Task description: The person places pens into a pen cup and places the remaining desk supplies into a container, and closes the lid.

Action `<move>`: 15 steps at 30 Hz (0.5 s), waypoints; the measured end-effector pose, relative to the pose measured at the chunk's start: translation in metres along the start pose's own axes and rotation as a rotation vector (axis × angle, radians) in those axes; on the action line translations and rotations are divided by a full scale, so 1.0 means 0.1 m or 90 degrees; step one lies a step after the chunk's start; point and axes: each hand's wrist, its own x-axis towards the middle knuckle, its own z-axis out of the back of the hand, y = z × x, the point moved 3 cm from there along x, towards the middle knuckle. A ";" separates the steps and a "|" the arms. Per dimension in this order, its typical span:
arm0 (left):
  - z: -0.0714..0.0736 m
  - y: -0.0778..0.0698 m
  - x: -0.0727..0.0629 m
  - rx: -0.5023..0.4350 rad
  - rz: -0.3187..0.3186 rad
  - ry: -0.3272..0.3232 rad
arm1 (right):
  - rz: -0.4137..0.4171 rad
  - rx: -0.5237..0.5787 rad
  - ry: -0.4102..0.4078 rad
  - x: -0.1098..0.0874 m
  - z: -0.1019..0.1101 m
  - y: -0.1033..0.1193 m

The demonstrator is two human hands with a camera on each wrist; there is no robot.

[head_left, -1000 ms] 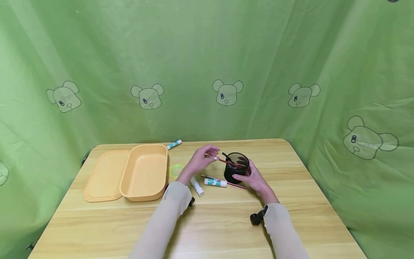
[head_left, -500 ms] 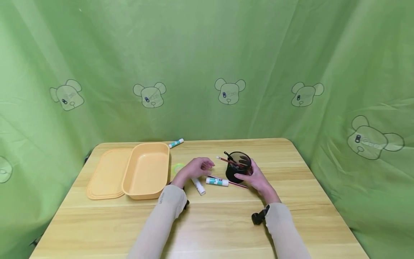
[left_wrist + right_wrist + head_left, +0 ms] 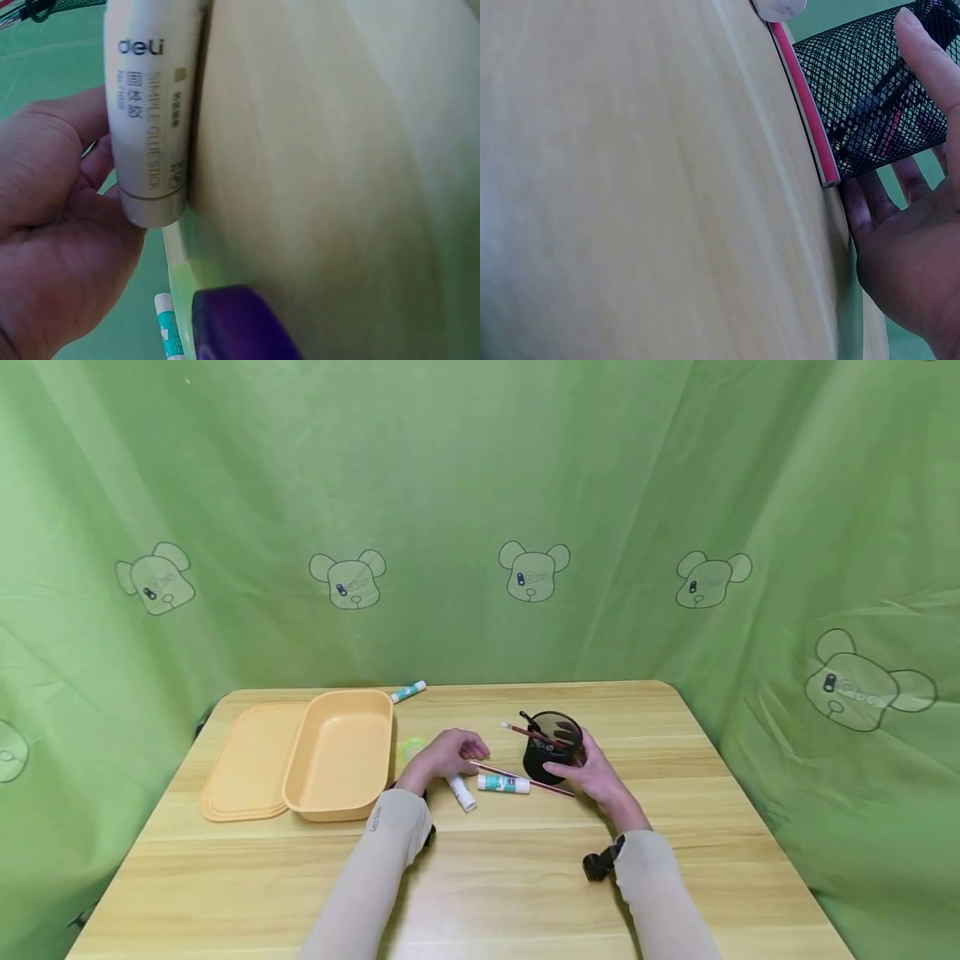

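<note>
In the head view my left hand is low over the table, fingertips and thumb at the near end of a red pencil, which it seems to pinch. The left wrist view shows a white glue stick in front of the fingers, hiding their tips. My right hand grips the side of a black mesh pen cup, its thumb across the front. A second pencil with a white end and a black stick-like item lean out of the cup.
A teal-and-white glue stick lies against the red pencil. Left stand an orange box and its lid. Another glue stick lies at the back, and a yellow-green tape roll beside the box.
My left hand let go of the pencil leaning in the cup, then moved left and down to the red pencil on the table. The right hand keeps its grip on the cup.
</note>
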 end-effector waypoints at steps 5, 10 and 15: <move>-0.01 0.03 0.04 0.006 0.003 -0.012 | 0.001 0.001 0.002 0.00 0.00 0.00; -0.02 0.04 0.07 0.015 -0.005 -0.010 | 0.000 -0.003 0.000 -0.01 0.00 0.01; -0.01 0.01 0.06 0.072 -0.037 0.010 | -0.004 -0.028 -0.002 -0.02 0.02 0.01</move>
